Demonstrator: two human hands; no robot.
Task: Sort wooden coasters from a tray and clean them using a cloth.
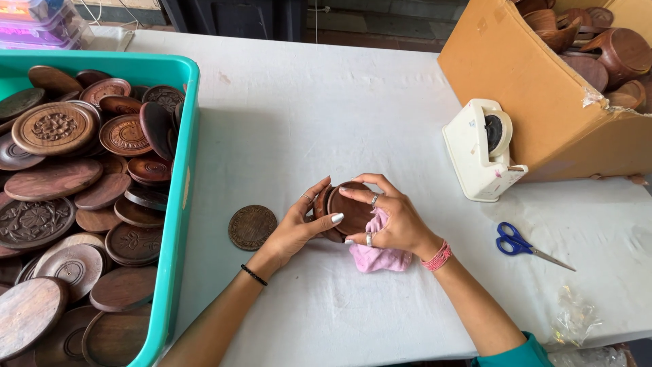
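Observation:
My left hand (297, 225) grips the left side of a round dark wooden piece (350, 209) held on edge above the white table (326, 115). My right hand (397, 219) covers its right side and presses a crumpled pink cloth (377, 258) against it. A second wooden rim shows just behind the piece at its left. One carved wooden disc (252, 227) lies flat on the table, just left of my left hand.
A teal bin (178, 204) at the left holds several carved wooden lids. At the right, a cardboard box (536, 102) of wooden bowls lies on its side, with a white tape dispenser (481, 151) before it. Blue-handled scissors (519, 243) and clear plastic wrap (574, 319) lie nearer the right edge.

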